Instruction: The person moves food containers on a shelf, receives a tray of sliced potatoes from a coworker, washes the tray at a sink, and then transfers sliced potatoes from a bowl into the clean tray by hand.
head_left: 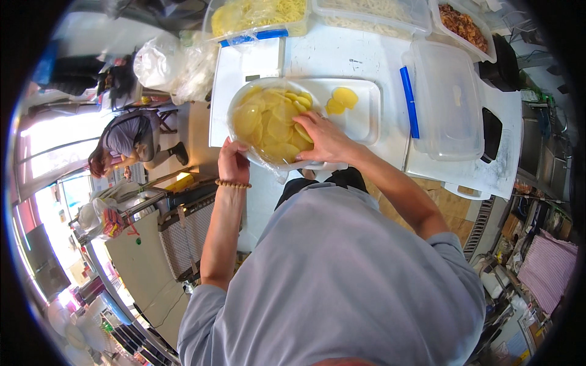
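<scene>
Thin round yellow slices, which look like potato slices (271, 125), fill a bowl lined with clear plastic (234, 107) at the table's near edge. My left hand (234, 161) grips the near-left side of the bowl, its thumb on the rim and its other fingers mostly hidden beneath. Over the right side of the slices, my right hand (325, 139) is curled with thumb and fingers around some of them. Just right of the bowl, a white tray (369, 110) holds a few more yellow slices (343, 97); the bowl overlaps its left part.
Along the table's far side stand clear tubs of yellow shreds (284, 11), pale strips (366, 15) and reddish-brown pieces (463, 27). A lidded clear box (448, 104) with a blue clip (409, 102) lies to the right. Another person (131, 140) bends over at the left.
</scene>
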Available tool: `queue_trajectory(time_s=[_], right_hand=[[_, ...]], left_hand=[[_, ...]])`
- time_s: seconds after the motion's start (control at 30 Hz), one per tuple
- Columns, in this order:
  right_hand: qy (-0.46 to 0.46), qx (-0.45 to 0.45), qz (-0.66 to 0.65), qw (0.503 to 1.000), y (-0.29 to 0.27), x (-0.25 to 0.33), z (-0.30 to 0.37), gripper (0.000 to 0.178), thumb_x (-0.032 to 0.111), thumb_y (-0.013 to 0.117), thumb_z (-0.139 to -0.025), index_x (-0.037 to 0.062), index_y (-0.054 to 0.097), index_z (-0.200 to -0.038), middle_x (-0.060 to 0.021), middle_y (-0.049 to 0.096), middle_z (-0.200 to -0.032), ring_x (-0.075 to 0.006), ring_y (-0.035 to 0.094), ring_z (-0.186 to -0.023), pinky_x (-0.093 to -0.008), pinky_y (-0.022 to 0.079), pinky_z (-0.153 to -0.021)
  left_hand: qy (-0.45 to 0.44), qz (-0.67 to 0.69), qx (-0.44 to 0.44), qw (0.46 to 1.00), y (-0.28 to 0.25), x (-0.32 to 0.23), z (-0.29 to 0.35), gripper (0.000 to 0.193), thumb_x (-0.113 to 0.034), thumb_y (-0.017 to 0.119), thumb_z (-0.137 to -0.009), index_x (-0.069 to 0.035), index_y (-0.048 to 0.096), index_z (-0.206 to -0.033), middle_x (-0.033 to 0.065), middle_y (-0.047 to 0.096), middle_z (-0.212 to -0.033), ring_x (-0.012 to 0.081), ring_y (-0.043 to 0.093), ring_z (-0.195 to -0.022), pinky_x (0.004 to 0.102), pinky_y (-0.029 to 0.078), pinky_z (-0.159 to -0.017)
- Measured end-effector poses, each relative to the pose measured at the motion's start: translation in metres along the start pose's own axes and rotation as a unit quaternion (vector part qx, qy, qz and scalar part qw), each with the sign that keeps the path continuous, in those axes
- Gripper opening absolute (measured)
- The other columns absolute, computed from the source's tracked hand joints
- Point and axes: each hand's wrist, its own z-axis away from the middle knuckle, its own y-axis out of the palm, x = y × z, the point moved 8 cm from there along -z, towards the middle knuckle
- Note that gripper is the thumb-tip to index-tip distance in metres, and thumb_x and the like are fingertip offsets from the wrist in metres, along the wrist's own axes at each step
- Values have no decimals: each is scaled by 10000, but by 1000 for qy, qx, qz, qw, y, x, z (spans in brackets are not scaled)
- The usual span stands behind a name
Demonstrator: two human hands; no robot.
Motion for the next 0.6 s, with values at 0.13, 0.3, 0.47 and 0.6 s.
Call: queue_trajectory(time_s=[0.13, 0.3, 0.47, 0.6], right_hand=[[-7, 21, 62, 998, 0, 5, -6, 786, 217, 726, -696, 35, 365, -1370, -198, 436, -1293, -383, 501, -1131, -413, 432, -955], [-56, -14, 52, 997, -2, -12, -9, 758, 204, 677, -690, 120, 388, -1386, -186, 425, -1362, -365, 511, -1150, -414, 457, -936], [-75, -10, 41, 996, -7, 0, -8, 726, 168, 654, -705, 166, 402, -1385, -171, 402, -1403, -354, 508, -1174, -415, 460, -943], [-66, -25, 27, 997, -2, -6, -14, 689, 121, 635, -729, 188, 413, -1378, -164, 409, -1396, -348, 504, -1181, -415, 460, -949]], left_hand=[[-2, -28, 9, 1000, -9, 2, -5, 400, 3, 504, -699, -11, 536, -1097, 69, 602, -1051, 199, 576, -968, 334, 449, -905], [-8, -12, -3, 1000, -5, 0, -3, 396, 6, 503, -694, -15, 539, -1087, 70, 602, -1047, 204, 576, -964, 341, 453, -906], [-13, 12, -24, 1000, 11, -7, 6, 334, 22, 499, -688, -21, 557, -1014, 62, 607, -985, 192, 573, -911, 314, 455, -862], [-10, 0, -5, 1000, -5, -4, -2, 335, 20, 501, -687, -17, 554, -1015, 62, 605, -982, 193, 572, -913, 314, 453, -871]])
